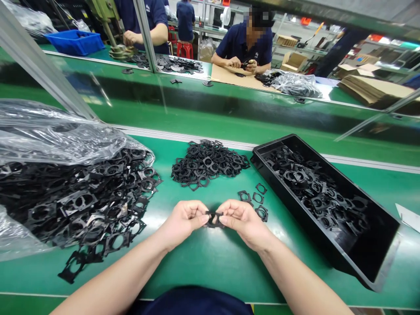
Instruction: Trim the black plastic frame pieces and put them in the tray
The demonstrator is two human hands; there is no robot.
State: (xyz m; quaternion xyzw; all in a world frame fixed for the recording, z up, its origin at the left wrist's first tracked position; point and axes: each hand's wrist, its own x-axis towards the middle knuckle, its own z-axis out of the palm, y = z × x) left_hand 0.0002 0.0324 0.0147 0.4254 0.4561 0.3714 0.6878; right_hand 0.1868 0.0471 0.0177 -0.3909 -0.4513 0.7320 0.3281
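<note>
My left hand [185, 218] and my right hand [242, 218] meet over the green table [210, 258], both pinched on one small black plastic frame part [214, 218] held between them. Several loose black ring parts [257, 199] lie on the table just beyond my right hand. A heap of the same black parts [208, 162] sits further back in the middle. A large spread of bigger black frames [82, 201] spills from a clear plastic bag [55, 135] on the left.
A black tray [387, 245] holding several black parts stands at the right. A green conveyor belt [229, 113] runs behind the table. Beyond it, other people in dark blue shirts work at a bench; a blue bin [76, 41] sits far left.
</note>
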